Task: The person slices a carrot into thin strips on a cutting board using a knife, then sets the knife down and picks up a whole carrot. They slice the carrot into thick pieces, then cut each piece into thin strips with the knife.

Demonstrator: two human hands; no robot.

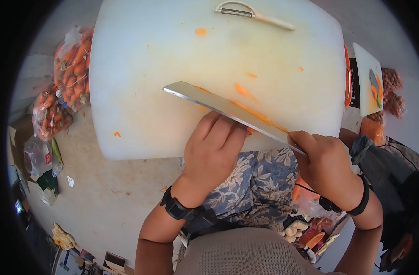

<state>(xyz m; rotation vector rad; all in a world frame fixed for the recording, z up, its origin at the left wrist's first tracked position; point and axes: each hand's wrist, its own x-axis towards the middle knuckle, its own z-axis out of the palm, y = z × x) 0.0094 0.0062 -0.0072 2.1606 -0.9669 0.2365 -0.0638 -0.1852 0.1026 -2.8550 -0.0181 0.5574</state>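
Fingers (221,130) of my left hand (211,153) are bent over at the near edge of the cutting board (140,68), their tips tucked under the cleaver (218,104). I cannot tell whether they pinch anything or only press down. The fingers (310,140) of my right hand (326,162) are closed tight around the cleaver's handle end, just off the board's near right corner.

The white board is the biggest thing before me, stained orange across its middle. Two bags of carrots (72,68) lie on the floor (108,192) to its left, one far and one nearer. The cleaver slants across the board from far left to near right. A second board (366,80), smaller, sits on the far right with orange pieces on it.

The carrot (257,115) is mostly hidden by the blade. It shows as a thin orange strip along the blade's far side, running right from my left fingertips towards my right hand. The blade stands between that strip and my left knuckles, which touch its near face. A small orange bit peeks out just right of those fingertips.

A peeler (246,11) lies at the board's far edge, well apart from both hands.
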